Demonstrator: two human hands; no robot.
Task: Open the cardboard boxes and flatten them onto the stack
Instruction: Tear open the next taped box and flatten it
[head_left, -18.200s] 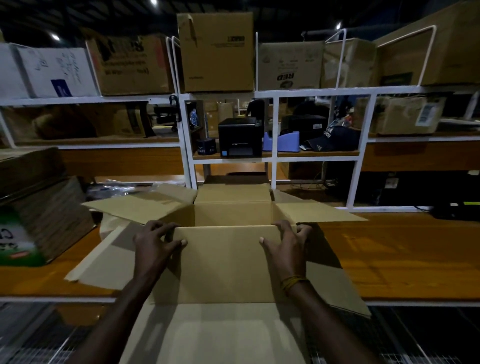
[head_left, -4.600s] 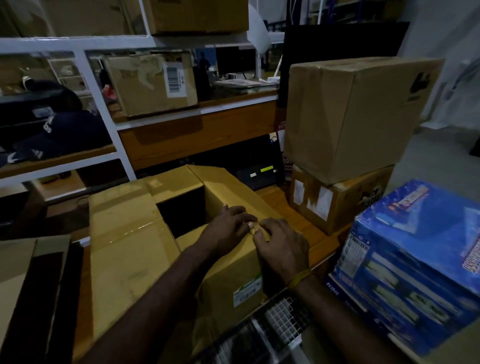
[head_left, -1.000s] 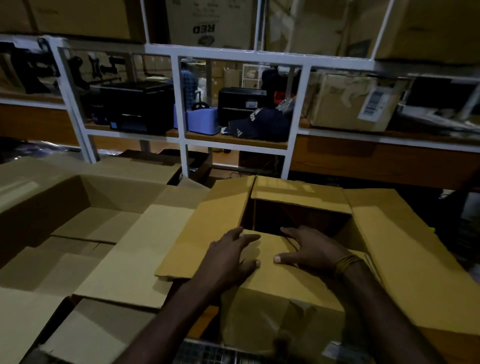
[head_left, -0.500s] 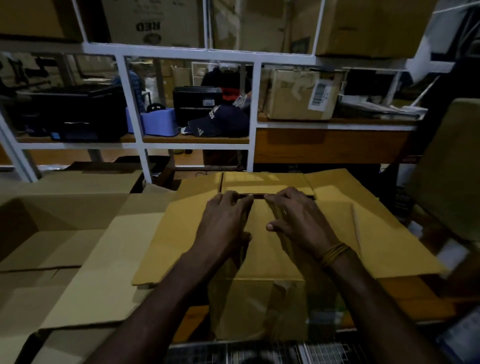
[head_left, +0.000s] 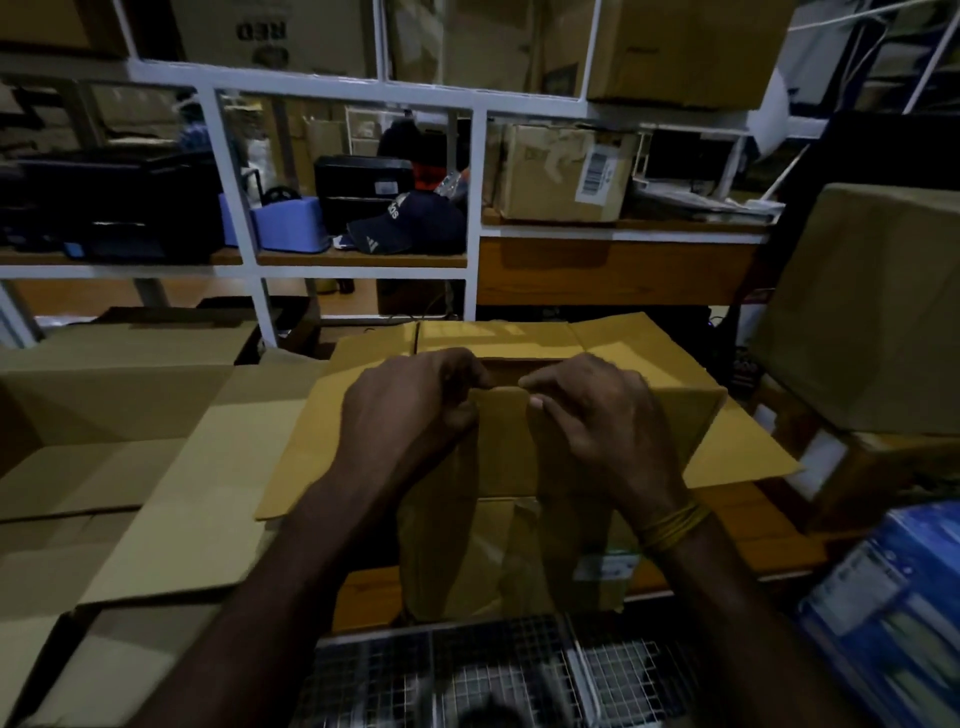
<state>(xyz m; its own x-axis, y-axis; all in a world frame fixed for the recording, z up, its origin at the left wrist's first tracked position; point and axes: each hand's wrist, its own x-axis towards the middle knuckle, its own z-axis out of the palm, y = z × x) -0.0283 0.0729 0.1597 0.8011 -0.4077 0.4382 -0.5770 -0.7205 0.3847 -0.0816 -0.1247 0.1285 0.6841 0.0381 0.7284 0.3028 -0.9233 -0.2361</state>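
A brown cardboard box stands upright on the wooden bench in front of me, with its side flaps spread out left and right. My left hand and my right hand sit side by side on the near top flap, fingers curled over its far edge and thumbs on its upper face. The far flap lies folded back. To the left lies a stack of opened, flattened boxes in paler cardboard.
A white metal shelf frame holds printers, a dark cap and a labelled carton. A closed brown box stands at the right above a blue printed box. A wire mesh basket lies below me.
My hands lay flat on the near flap half a second ago; now their fingers are hooked over its far edge. The view has shifted slightly left.
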